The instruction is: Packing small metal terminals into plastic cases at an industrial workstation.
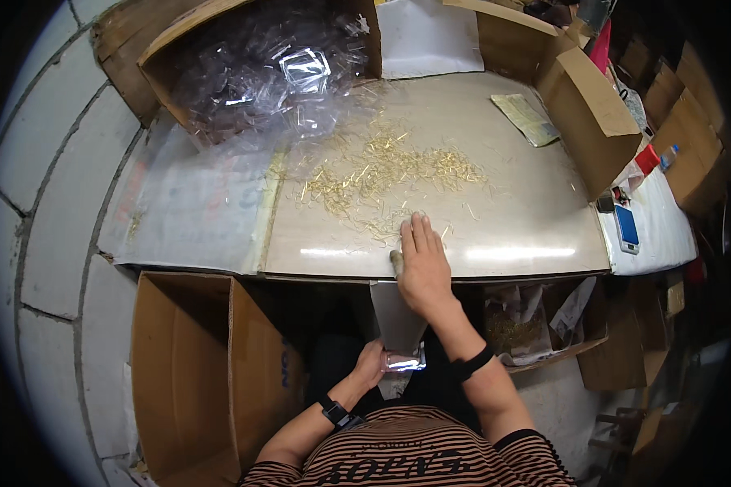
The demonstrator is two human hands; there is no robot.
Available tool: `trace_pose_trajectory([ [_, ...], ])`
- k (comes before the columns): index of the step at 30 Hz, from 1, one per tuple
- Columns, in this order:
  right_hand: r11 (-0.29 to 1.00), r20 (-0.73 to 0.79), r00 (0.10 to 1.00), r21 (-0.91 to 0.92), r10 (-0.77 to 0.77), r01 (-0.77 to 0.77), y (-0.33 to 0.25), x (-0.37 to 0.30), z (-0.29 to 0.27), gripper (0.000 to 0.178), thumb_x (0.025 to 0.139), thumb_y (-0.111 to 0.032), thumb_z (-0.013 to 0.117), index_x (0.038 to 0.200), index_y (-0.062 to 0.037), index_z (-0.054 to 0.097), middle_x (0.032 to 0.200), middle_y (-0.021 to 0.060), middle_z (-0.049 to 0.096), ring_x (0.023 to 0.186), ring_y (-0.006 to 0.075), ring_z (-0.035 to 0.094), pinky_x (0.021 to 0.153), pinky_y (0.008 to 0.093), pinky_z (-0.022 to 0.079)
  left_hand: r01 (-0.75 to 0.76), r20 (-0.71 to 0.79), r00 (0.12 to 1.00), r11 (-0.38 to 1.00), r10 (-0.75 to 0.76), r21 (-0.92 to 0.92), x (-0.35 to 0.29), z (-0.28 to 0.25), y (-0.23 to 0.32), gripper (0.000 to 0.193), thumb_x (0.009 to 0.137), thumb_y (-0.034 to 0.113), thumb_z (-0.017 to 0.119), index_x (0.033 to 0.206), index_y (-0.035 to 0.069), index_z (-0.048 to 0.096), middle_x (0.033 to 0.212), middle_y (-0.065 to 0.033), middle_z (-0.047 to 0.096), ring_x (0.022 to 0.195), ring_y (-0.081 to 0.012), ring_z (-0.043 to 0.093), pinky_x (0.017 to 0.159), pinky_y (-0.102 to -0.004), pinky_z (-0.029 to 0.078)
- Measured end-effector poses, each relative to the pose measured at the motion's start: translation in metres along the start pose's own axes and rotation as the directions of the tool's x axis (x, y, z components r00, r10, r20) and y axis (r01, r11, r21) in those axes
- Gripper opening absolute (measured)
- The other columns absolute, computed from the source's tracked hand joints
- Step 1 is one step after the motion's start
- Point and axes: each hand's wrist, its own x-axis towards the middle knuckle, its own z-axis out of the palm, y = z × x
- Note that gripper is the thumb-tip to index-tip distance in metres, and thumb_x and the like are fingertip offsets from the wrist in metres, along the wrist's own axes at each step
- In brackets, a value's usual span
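On a pale table (536,215), thin gold-coloured bits (382,162) lie at mixed angles just beyond the outstretched, unclenched fingers (418,234) of the nearer right hand (424,272); the left hand (369,364), lower, grasps shiny clear plastic (404,359).

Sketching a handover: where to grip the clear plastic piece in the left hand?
Probably the right end of the clear plastic piece, coming from the right: the left hand holds its left end, while that end juts out free.

Right hand (425,268) over the table (528,211), fingers at scattered golden pieces (386,170); left hand (369,364) holds shiny clear plastic (404,359)
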Motion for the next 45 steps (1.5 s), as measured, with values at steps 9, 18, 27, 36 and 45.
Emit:
trace_pose_trajectory([
  [9,0.845,-0.050,0.996,0.533,0.069,-0.032,0.005,-0.072,-0.079,0.045,0.073,0.016,0.049,0.114,-0.0011,0.057,0.121,0.0176,0.055,0.116,0.0316,0.052,0.097,0.0356,0.043,-0.048,-0.042,0.998,0.995,0.045,-0.087,-0.008,0.004,0.008,0.049,0.099,0.037,0.033,0.121,-0.006,0.044,0.114,-0.0198,0.057,0.089,-0.0343,0.065,0.072,-0.0382,0.056],
  [18,0.823,-0.057,0.995,0.567,0.078,-0.032,0.020,-0.120,-0.072,0.035,0.071,0.018,0.049,0.100,0.0021,0.061,0.106,0.0163,0.063,0.109,0.0306,0.058,0.091,0.0366,0.047,-0.025,0.059,0.998,0.993,0.032,-0.118,0.002,-0.010,-0.006,0.046,0.100,0.030,0.029,0.124,-0.006,0.043,0.114,-0.0172,0.058,0.100,-0.0244,0.062,0.086,-0.0350,0.053],
  [27,0.997,0.047,0.997,0.045,0.056,-0.058,0.012,-0.033,-0.031,0.063,0.089,-0.034,0.053,0.142,-0.0108,0.027,0.148,0.0201,0.020,0.137,0.0384,0.018,0.111,0.0469,0.018,0.002,0.026,1.000,1.000,-0.002,-0.018,-0.011,-0.006,0.006,0.045,0.098,0.037,0.037,0.113,-0.002,0.053,0.097,-0.0110,0.064,0.083,-0.0203,0.065,0.063,-0.0317,0.056],
  [36,0.962,-0.068,0.978,0.175,-0.199,0.208,-0.034,0.026,0.018,0.042,0.082,-0.012,0.053,0.123,-0.0045,0.049,0.133,0.0180,0.044,0.127,0.0382,0.036,0.104,0.0447,0.030,-0.029,-0.050,0.998,0.999,0.030,0.025,-0.017,0.007,0.007,0.037,0.099,0.027,0.034,0.117,-0.001,0.049,0.105,-0.0136,0.062,0.088,-0.0237,0.066,0.073,-0.0348,0.057],
  [45,0.944,0.068,0.970,0.255,-0.235,0.210,-0.030,-0.085,-0.051,0.044,0.070,0.002,0.058,0.114,-0.0040,0.057,0.123,0.0135,0.055,0.119,0.0302,0.049,0.100,0.0393,0.040,-0.034,0.037,0.999,0.998,0.033,0.049,0.000,-0.013,0.000,0.049,0.100,0.038,0.024,0.127,0.002,0.041,0.115,-0.0151,0.058,0.095,-0.0278,0.064,0.073,-0.0382,0.057],
])
